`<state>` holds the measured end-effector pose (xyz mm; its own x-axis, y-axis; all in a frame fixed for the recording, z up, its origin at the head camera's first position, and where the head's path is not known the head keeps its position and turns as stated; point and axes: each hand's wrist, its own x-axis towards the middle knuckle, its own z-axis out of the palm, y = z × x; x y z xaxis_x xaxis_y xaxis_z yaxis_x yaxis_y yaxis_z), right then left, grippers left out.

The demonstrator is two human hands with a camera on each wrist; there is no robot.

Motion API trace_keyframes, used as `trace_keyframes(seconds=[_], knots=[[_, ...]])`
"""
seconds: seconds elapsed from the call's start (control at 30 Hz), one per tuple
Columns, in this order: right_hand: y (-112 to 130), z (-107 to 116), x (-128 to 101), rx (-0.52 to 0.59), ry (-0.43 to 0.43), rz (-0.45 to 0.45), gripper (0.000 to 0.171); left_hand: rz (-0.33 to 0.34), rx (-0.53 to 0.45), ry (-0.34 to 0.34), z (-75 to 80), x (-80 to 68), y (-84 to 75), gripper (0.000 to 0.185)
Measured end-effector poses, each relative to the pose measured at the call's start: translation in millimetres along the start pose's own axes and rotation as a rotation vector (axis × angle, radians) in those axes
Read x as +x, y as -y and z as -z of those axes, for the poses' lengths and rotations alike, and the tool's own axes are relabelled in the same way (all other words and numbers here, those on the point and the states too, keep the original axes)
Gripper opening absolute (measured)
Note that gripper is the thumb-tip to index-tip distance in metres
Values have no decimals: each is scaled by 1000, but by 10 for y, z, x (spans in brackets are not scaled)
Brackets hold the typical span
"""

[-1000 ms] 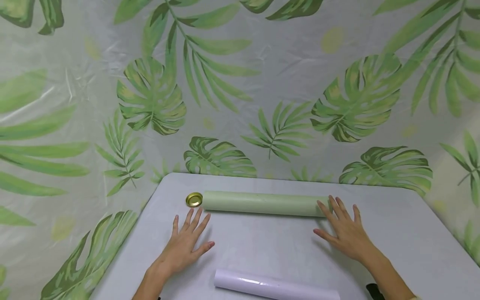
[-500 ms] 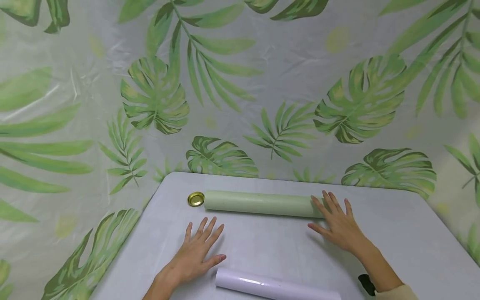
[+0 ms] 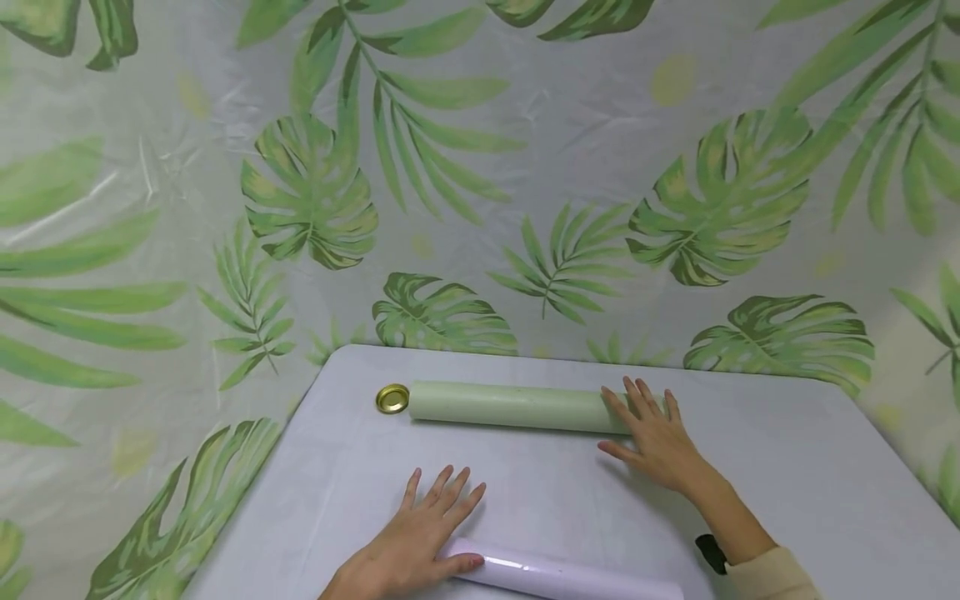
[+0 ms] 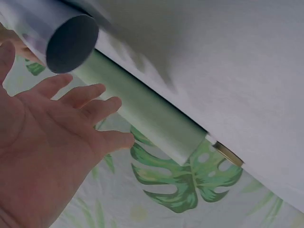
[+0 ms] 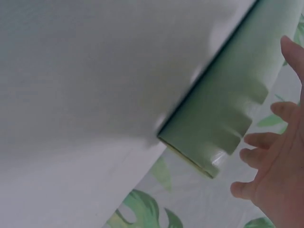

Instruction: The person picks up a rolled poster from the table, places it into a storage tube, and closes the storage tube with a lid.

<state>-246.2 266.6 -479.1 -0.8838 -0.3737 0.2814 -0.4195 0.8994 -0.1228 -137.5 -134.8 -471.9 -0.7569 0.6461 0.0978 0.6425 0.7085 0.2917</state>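
Moved: left hand slides back and rightward since a second ago, off the bare bench and down to the lilac roll; right hand creeps leftward along the green roll.
Left hand: flat, fingers spread and straight, thumb lying on the lilac roll's left end; no curl round it.
Right hand: fingers straight and relaxed, fingertips resting on the green roll's right end, palm on the bench just in front.
Green roll: lying crosswise near the far edge of the bench, same spot as before, a thin strip of bench behind it before the leaf-print curtain.
Gold lid: just off the green roll's left end, unmoved.
Lilac roll: at the near edge, partly cut off by the bottom of the head view.
Open room: wide bare stretch between the two rolls; more bare bench right of the right hand, out to the right edge.
Left corner: rounded, close to the gold lid.
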Motion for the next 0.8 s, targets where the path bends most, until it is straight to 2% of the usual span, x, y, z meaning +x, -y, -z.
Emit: trace_keyframes(seconds=[0.17,0.37,0.57,0.67,0.8], knots=[[31,-19,59,-3,12,6,82,-61,117,2,-20,15,-85,80],[102,-45,136,-12,9,30,81,-109,155,56,-23,39,-138,78],[136,-95,196,-27,39,30,81,-167,241,37,-46,49,-163,74],[124,-126,221,-38,35,39,81,-182,243,38,-55,49,-172,72],[81,-175,262,-68,-25,80,81,-200,238,41,-76,52,-172,68]])
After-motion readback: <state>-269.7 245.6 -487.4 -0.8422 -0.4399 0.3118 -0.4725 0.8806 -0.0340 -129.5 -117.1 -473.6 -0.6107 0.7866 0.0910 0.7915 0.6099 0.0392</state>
